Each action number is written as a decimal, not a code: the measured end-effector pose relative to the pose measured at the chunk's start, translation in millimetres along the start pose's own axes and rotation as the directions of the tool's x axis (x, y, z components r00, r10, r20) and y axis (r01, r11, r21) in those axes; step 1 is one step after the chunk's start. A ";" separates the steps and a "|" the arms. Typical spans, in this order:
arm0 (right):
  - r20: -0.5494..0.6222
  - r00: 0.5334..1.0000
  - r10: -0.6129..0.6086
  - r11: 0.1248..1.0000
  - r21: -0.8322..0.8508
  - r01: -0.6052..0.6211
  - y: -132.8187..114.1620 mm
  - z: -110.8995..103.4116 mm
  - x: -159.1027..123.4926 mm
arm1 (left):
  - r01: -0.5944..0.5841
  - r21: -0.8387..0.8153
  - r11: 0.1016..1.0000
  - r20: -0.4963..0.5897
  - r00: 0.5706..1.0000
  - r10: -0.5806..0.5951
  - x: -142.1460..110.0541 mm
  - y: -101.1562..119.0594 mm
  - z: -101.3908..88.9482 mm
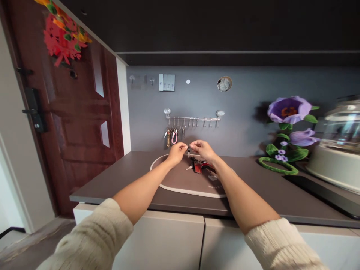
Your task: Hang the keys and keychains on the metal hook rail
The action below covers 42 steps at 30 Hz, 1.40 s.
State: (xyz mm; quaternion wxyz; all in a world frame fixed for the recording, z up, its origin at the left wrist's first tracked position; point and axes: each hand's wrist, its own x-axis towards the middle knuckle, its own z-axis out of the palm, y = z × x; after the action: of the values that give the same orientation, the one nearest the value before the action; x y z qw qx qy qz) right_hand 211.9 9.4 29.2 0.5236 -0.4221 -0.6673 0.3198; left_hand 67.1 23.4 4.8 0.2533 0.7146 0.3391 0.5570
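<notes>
My left hand (177, 153) and my right hand (204, 150) meet over the mat, fingertips pinched on either side of a small bunch of keys (189, 150). Its ring is mostly covered by my fingers, and the dark-headed keys hang down between the hands. Below them on the brown mat (171, 178) lies a pile of other keys (198, 168), with red and black pieces among them. Behind my hands, a clear hook rail (194, 119) is fixed to the wall; several key rings (174, 135) hang at its left part, one with a pink strap.
To the right stand a purple fabric flower (289, 110) and a clear-topped appliance (334, 157), with a black flat slab (323, 195) in front. A dark shelf (225, 30) overhangs the counter (112, 180). The red-brown door (84, 142) is at left.
</notes>
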 end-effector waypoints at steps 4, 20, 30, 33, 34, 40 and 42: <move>0.002 0.998 0.058 0.995 0.083 -0.058 2.0 3.4 -3.6 | 0.035 -0.111 0.993 -0.034 0.999 -0.039 0.1 -0.7 3.1; -0.169 0.985 -0.036 0.996 0.070 0.048 9.1 7.9 10.6 | -0.100 0.180 0.979 -0.113 0.986 0.121 0.0 -16.9 7.6; -0.358 0.931 0.071 0.977 0.212 0.007 -31.4 3.9 50.2 | -0.053 0.319 0.946 -0.090 0.992 0.085 -0.9 -24.2 11.3; -0.387 0.916 0.109 0.974 0.224 -0.021 -40.6 5.1 61.7 | -0.043 0.334 0.942 -0.087 0.993 0.077 -1.2 -23.5 10.7; -0.402 0.907 0.128 0.973 0.227 -0.036 -42.4 5.8 65.1 | -0.042 0.336 0.941 -0.087 0.993 0.075 -1.2 -23.3 10.5; -0.474 0.857 0.200 0.964 0.250 -0.087 -43.8 12.3 79.2 | -0.026 0.349 0.937 -0.086 0.995 0.059 -1.7 -21.0 9.3; -0.487 0.846 0.216 0.961 0.257 -0.098 -43.7 14.6 81.9 | -0.024 0.357 0.934 -0.085 0.995 0.058 -2.1 -19.9 9.1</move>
State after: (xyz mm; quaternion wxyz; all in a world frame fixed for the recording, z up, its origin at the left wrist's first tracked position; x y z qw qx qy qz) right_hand 180.0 64.0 98.7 0.6973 -0.4837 -0.4278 0.3112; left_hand 71.6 34.7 -13.5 0.0922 0.7284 0.4307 0.5248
